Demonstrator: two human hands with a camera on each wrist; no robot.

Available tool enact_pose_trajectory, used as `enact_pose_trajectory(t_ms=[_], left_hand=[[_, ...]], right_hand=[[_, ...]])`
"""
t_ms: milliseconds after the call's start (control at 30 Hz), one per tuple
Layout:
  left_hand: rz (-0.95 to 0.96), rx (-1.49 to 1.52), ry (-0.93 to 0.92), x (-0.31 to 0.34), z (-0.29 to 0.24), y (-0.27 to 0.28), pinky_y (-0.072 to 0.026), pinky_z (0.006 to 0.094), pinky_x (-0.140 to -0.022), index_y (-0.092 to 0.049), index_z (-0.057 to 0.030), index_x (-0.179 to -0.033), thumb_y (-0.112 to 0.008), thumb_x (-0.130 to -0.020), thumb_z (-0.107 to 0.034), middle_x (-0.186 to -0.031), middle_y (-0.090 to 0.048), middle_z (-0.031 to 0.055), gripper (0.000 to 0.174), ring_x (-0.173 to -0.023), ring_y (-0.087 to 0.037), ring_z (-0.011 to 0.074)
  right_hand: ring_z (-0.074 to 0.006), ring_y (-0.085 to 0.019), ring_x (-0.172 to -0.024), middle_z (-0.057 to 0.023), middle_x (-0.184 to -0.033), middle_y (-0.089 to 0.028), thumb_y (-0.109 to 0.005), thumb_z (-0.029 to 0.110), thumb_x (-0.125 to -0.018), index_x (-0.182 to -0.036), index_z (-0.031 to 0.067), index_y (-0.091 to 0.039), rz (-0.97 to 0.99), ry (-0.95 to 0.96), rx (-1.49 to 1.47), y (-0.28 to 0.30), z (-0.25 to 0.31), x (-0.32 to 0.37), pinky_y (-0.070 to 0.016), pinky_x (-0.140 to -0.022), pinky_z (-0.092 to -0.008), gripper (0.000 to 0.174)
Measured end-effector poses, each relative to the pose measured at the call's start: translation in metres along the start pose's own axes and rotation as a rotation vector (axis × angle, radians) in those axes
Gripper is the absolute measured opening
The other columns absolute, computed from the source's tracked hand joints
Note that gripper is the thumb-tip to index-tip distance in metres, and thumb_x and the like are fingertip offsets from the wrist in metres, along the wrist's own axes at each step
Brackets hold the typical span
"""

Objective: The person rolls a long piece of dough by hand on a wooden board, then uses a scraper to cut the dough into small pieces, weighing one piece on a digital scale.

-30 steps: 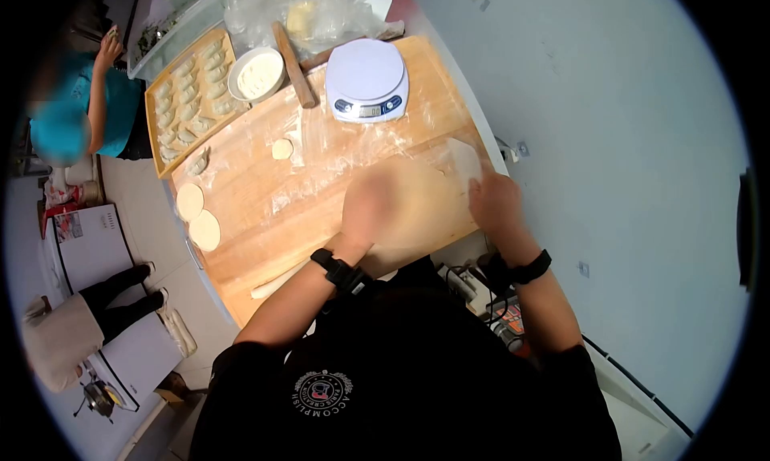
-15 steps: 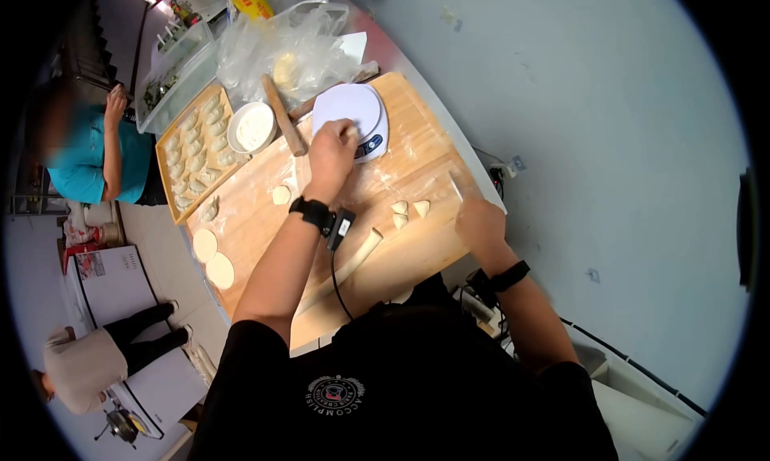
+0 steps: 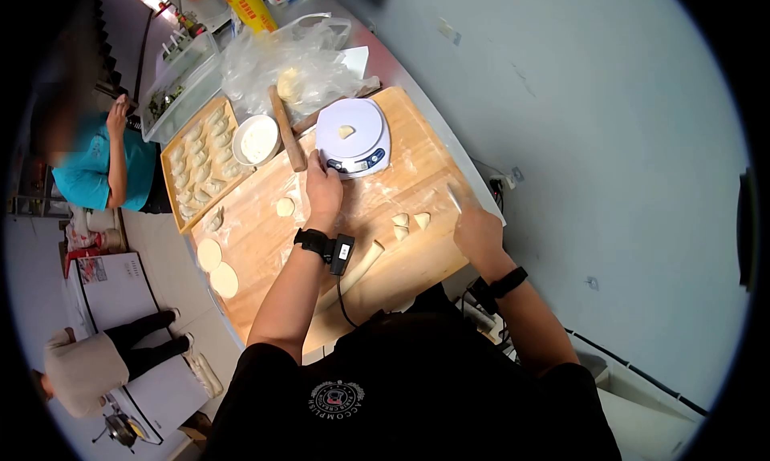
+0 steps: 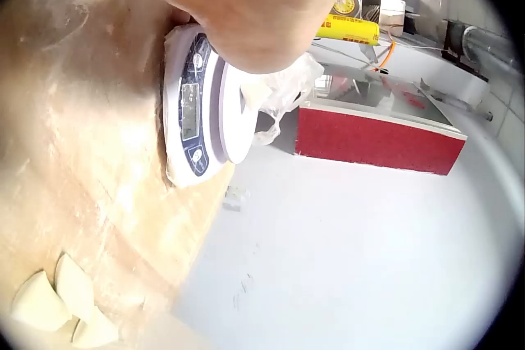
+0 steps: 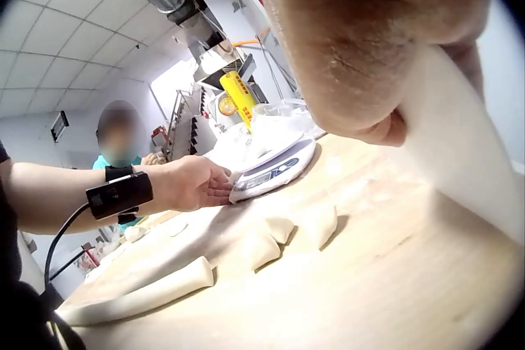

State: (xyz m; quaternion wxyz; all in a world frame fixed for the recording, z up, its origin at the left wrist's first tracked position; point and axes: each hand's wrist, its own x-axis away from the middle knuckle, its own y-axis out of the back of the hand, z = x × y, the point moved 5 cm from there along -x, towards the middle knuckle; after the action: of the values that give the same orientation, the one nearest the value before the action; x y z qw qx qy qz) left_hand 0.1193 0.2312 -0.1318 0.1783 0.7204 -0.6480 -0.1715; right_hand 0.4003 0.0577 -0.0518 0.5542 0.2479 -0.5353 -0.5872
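My left hand (image 3: 324, 195) is at the near left corner of the white kitchen scale (image 3: 350, 132), its fingers touching the edge. One small dough piece (image 3: 346, 131) lies on the scale's plate. My right hand (image 3: 479, 235) grips a white flat scraper (image 5: 459, 132) over the right side of the wooden board (image 3: 417, 148). Between the hands lie several cut dough pieces (image 3: 422, 220), and a long dough roll (image 3: 366, 264) runs toward my body. In the left wrist view my hand (image 4: 246, 5) covers part of the scale.
Left of the scale are a rolling pin (image 3: 287, 132), a white bowl (image 3: 257, 140) and a wooden tray (image 3: 183, 220) of dumplings. Two flat dough rounds (image 3: 224, 280) lie at the board's left edge. A person in teal (image 3: 104, 168) stands beyond the table's left side.
My left hand came over to the scale holding a dough piece, let it go on the plate and drew back to the scale's near edge. The right hand moved slightly.
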Motion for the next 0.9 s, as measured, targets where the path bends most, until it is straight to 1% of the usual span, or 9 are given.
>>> enact_pose_trajectory(t_ms=[100, 200, 367, 467, 567, 633, 733, 833, 900], left_hand=[[0.015, 0.169, 0.037, 0.009, 0.002, -0.004, -0.0460, 0.0418, -0.105, -0.044, 0.0050, -0.143, -0.047, -0.091, -0.001, -0.130, -0.061, 0.0283, 0.052, -0.120, -0.061, 0.0387], [0.047, 0.033, 0.030, 0.023, -0.009, 0.008, -0.0473, 0.0426, -0.103, -0.051, 0.0038, -0.137, -0.048, -0.091, -0.002, -0.127, -0.063, 0.0271, 0.047, -0.119, -0.062, 0.0386], [0.112, -0.028, -0.018, 0.044, 0.002, 0.023, -0.0505, 0.0423, -0.098, -0.064, 0.0000, -0.122, -0.053, -0.091, -0.004, -0.120, -0.066, 0.0222, 0.033, -0.110, -0.065, 0.0367], [0.133, -0.037, -0.072, 0.058, 0.002, 0.036, -0.0519, 0.0411, -0.094, -0.067, -0.0016, -0.114, -0.058, -0.089, -0.005, -0.116, -0.067, 0.0196, 0.027, -0.105, -0.065, 0.0357], [0.169, -0.046, -0.145, 0.064, 0.006, 0.042, -0.0525, 0.0403, -0.092, -0.067, -0.0020, -0.110, -0.060, -0.088, -0.005, -0.115, -0.066, 0.0183, 0.024, -0.102, -0.065, 0.0355], [0.179, -0.049, -0.201, 0.064, 0.004, 0.044, -0.0526, 0.0403, -0.091, -0.067, -0.0023, -0.109, -0.061, -0.087, -0.004, -0.114, -0.066, 0.0178, 0.023, -0.102, -0.065, 0.0356], [0.207, -0.015, -0.168, 0.058, -0.004, 0.048, -0.0524, 0.0407, -0.092, -0.067, -0.0020, -0.109, -0.061, -0.087, -0.003, -0.114, -0.066, 0.0175, 0.023, -0.102, -0.064, 0.0367], [0.175, -0.057, -0.342, 0.044, -0.032, 0.050, -0.0517, 0.0415, -0.093, -0.067, -0.0018, -0.109, -0.061, -0.086, -0.002, -0.113, -0.066, 0.0173, 0.023, -0.103, -0.063, 0.0379], [0.187, -0.132, -0.396, 0.029, -0.048, 0.042, -0.0492, 0.0418, -0.100, -0.066, -0.0016, -0.114, -0.060, -0.085, -0.001, -0.123, -0.064, 0.0207, 0.029, -0.112, -0.061, 0.0401]], right_hand=[[-0.0379, -0.066, -0.102, -0.0181, -0.127, -0.063, -0.054, -0.002, -0.083, -0.147, 0.0144, -0.045, -0.006, 0.007, -0.008, -0.004, 0.000, 0.001, -0.0542, -0.082, -0.0469, 0.067], [-0.0390, -0.067, -0.098, -0.0189, -0.126, -0.064, -0.055, 0.000, -0.083, -0.145, 0.0132, -0.046, 0.002, -0.001, -0.007, -0.001, 0.002, 0.001, -0.0544, -0.081, -0.0472, 0.064], [-0.0412, -0.068, -0.093, -0.0215, -0.108, -0.070, -0.057, 0.008, -0.085, -0.122, 0.0082, -0.064, 0.037, -0.045, 0.094, 0.000, -0.006, -0.002, -0.0548, -0.079, -0.0492, 0.038], [-0.0442, -0.068, -0.091, -0.0248, -0.094, -0.071, -0.060, 0.014, -0.086, -0.112, 0.0014, -0.066, -0.046, 0.001, -0.003, -0.003, -0.019, -0.010, -0.0541, -0.080, -0.0542, 0.030], [-0.0449, -0.067, -0.093, -0.0251, -0.097, -0.071, -0.060, 0.013, -0.084, -0.107, 0.0000, -0.069, -0.050, 0.030, 0.026, -0.019, -0.042, -0.028, -0.0541, -0.082, -0.0537, 0.028], [-0.0452, -0.067, -0.094, -0.0253, -0.097, -0.070, -0.060, 0.013, -0.083, -0.105, 0.0001, -0.069, -0.058, -0.014, 0.028, -0.008, -0.032, -0.023, -0.0543, -0.083, -0.0529, 0.027], [-0.0452, -0.066, -0.095, -0.0252, -0.098, -0.070, -0.060, 0.014, -0.082, -0.102, 0.0006, -0.070, -0.039, -0.057, 0.041, -0.004, -0.028, -0.021, -0.0545, -0.084, -0.0517, 0.026], [-0.0445, -0.067, -0.095, -0.0248, -0.098, -0.070, -0.060, 0.015, -0.081, -0.101, 0.0014, -0.070, -0.049, -0.084, 0.039, -0.006, -0.031, -0.022, -0.0545, -0.084, -0.0513, 0.026], [-0.0440, -0.067, -0.095, -0.0246, -0.098, -0.070, -0.061, 0.016, -0.082, -0.101, 0.0014, -0.070, -0.059, -0.090, 0.025, -0.004, -0.032, -0.021, -0.0546, -0.084, -0.0513, 0.026]])
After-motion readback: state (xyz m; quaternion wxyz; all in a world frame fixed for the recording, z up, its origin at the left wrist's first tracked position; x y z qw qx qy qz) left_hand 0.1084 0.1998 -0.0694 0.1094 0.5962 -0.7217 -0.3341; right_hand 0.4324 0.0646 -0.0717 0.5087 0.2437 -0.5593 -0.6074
